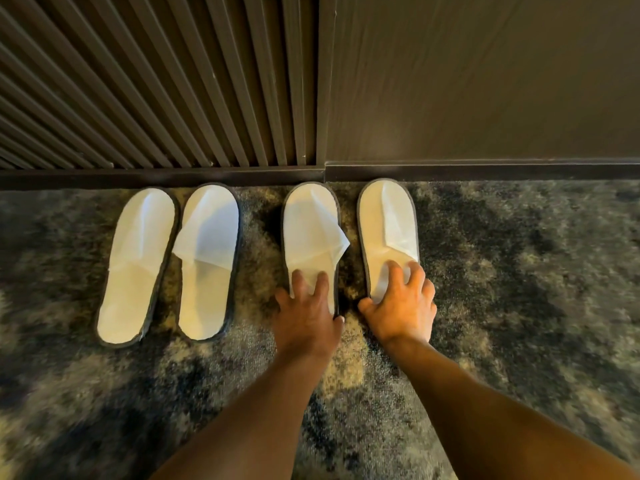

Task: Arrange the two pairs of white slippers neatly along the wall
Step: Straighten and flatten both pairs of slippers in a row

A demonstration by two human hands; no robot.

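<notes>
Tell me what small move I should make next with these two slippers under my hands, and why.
Probably slide the slipper under your left hand rightward, toward the one under your right hand. The third slipper and fourth slipper sit with carpet showing between them, while the left pair nearly touches. All four toes already sit close to the baseboard.

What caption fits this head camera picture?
Both hands press the right pair of white slippers against the wall.

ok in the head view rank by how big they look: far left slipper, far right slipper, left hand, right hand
1. far left slipper, longest in view.
2. far right slipper, heel partly under the right hand.
3. right hand and left hand look alike; not ranked.
</notes>
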